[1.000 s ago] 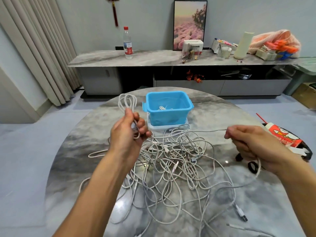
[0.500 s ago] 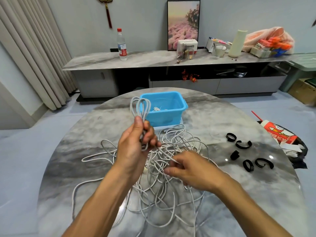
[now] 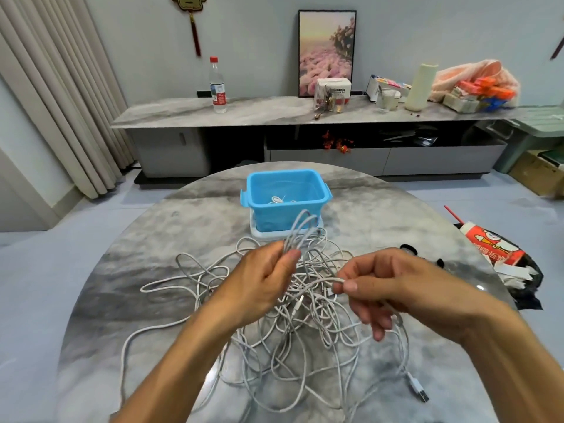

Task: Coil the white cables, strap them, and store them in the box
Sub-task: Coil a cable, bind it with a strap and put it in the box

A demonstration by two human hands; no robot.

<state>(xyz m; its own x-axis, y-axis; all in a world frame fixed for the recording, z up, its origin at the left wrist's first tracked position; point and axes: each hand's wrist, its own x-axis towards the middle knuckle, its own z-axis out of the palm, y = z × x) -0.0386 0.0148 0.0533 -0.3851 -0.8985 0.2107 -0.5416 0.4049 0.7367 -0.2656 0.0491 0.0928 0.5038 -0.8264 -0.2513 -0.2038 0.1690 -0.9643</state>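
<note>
A round table of glossy grey-veined marble (image 3: 128, 285) carries a loose tangle of thin white rubbery cables (image 3: 293, 337) across its middle. Above the tangle, the left hand (image 3: 259, 279) pinches a small coil of white cable loops (image 3: 300, 230) between thumb and curled fingers, the loops standing upright in narrow ovals. Behind it sits the rectangular blue plastic box (image 3: 285, 196) on a white lid, with white cable showing inside. To the right, the right hand (image 3: 384, 288) pinches a single cable strand between thumb and forefinger, its remaining fingers loosely curled. Farther right, a flat USB plug (image 3: 418, 392) lies on the marble.
</note>
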